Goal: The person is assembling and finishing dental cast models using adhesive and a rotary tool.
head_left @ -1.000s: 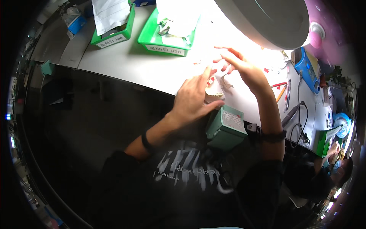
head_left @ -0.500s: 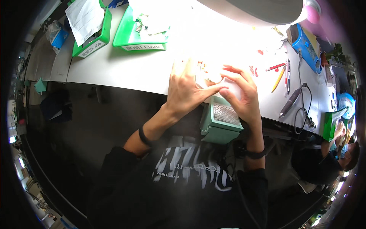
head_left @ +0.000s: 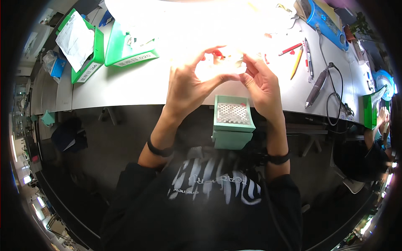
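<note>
Under the bright lamp light, a small pale piece with a red part [head_left: 218, 54] is held between my two hands; glare washes out its shape and I cannot name its kind. My left hand [head_left: 184, 81] curves round it from the left, forefinger and thumb closed toward it. From the right, the bent fingers and thumb of my right hand [head_left: 261, 79] pinch its other side. Both thumb tips come close together below the piece. Just nearer to me, a pale green box [head_left: 233, 136] with a perforated white top [head_left: 233, 113] sits at the table's front edge.
Two green bins [head_left: 132, 58] [head_left: 99, 50] stand at the left. On the right lie a red pen [head_left: 289, 49], a yellow pencil [head_left: 296, 63] and a dark corded hand tool [head_left: 317, 88]. A blue unit with a display [head_left: 324, 23] stands behind them. Another person's hand [head_left: 382, 115] is at far right.
My hands, with the piece, have moved up and slightly left, away from the perforated top, which now shows more fully. The whole view has also shifted a little.
</note>
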{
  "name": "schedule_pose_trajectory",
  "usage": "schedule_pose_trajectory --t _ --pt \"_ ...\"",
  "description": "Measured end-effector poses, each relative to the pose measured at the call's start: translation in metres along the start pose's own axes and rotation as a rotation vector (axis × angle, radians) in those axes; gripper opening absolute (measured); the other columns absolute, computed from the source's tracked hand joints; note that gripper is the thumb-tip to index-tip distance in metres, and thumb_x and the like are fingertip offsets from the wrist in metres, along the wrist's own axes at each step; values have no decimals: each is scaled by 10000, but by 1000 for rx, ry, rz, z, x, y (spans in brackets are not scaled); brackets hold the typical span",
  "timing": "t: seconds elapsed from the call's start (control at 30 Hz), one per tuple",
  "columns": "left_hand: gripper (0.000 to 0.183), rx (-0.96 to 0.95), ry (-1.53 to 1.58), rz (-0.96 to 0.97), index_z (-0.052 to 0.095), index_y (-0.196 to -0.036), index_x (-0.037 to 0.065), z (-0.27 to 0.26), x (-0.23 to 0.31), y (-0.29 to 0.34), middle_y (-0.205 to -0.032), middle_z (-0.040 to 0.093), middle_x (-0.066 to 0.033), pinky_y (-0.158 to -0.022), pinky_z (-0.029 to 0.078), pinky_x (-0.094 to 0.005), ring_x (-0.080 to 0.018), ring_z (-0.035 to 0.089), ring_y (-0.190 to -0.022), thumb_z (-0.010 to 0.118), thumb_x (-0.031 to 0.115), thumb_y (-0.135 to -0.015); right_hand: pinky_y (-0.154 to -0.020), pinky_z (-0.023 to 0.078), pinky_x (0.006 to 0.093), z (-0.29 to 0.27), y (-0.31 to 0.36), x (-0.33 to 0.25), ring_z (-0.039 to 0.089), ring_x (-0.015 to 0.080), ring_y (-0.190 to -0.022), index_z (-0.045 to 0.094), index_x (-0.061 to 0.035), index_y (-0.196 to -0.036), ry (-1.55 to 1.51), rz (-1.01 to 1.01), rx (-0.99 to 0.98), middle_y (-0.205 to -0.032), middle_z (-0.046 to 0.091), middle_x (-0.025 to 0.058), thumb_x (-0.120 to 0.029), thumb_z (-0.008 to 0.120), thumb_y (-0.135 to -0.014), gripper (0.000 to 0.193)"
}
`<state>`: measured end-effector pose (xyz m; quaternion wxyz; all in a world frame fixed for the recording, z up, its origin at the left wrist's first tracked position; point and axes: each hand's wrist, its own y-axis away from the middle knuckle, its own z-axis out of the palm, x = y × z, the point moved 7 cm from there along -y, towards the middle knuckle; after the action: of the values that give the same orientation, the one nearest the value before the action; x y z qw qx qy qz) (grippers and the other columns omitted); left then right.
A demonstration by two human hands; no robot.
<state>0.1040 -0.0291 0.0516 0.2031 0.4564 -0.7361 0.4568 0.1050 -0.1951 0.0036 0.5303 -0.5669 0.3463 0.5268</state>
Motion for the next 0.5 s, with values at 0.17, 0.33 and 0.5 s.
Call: schedule_pose_trajectory --t 0.17,0.33,0.5 --pt "353 -49 88 -112 700 -1158 21 14 -22 16 -875 744 -64 -556 496 -219 -70 627 -651 801 91 -827 -848 515 337 -18 6 -5 638 234 -945 607 62 -1153 308 -106 158 -1048 660 159 43 615 -900 254" --pt "207 32 -176 -53 740 -1049 56 21 -20 20 -812 751 -50 -617 526 -262 -124 668 -677 771 93 -848 -833 479 406 -46 7 -43 587 342 -939 612 20 -898 992 -267 459 -900 618 149 -5 693 -786 141" --pt "147 60 -300 182 749 -1002 154 27 -11 16 -682 665 -11 -597 466 -319 -186 615 -595 759 195 -861 -924 459 412 -58 -2 -28 555 324 -1053 676 18 -1003 1178 -188 362 -1026 629 138 -66 711 -792 230"
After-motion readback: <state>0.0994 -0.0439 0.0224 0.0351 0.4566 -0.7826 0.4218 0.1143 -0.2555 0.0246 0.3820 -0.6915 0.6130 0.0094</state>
